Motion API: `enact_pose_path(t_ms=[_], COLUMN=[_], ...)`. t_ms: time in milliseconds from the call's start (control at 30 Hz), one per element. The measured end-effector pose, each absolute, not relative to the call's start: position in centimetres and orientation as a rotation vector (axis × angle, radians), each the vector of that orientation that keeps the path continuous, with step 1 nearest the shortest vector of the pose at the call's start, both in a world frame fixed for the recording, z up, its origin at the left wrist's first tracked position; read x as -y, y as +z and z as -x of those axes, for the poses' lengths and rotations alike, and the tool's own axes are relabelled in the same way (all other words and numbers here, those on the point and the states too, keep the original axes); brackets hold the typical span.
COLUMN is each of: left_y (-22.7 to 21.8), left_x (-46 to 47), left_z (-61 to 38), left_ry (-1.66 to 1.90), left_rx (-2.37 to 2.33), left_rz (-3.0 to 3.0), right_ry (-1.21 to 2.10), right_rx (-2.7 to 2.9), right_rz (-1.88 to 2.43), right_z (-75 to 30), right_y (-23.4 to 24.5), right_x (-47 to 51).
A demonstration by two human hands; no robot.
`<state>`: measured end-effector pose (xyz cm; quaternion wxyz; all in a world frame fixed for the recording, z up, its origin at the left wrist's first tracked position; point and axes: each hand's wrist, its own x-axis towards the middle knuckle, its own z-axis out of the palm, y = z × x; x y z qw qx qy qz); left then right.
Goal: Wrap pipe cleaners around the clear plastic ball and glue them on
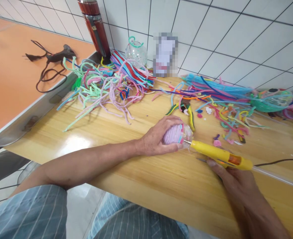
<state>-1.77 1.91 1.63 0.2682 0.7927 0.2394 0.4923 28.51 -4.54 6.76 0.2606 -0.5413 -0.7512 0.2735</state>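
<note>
My left hand [158, 137] is closed around a small clear rounded piece wrapped with lilac pipe cleaners [172, 134], a pink and blue band along its edge. Its clear end faces right. In my right hand [233, 181] is a yellow hot glue gun [211, 152], a clear glue stick [273, 176] jutting from its back. The gun's metal nozzle meets or nearly meets the banded edge of the wrapped piece. A thin pointed metal tip shows below the gun by my right fingers; what it belongs to is hidden.
Yellow-handled pliers [191, 118] lie just behind the left hand. Loose pipe cleaners [106, 89] pile at the back left, bundled ones [211, 86] at the back right. A red thermos [94, 28], a clear ball [136, 53] and a blurred phone [165, 54] stand by the tiled wall.
</note>
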Motion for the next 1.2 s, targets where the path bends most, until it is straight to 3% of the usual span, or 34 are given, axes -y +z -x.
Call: enact_pose_path(t_ms=[1200], left_y=[1.52], left_x=[-1.95], left_z=[1.77], left_ry=[1.348], left_rx=[-0.621], left_rz=[-2.141], right_ry=[0.714], right_rx=[2.004], right_rz=[1.527], right_z=[-28.25], right_y=[6.89], right_x=[4.41])
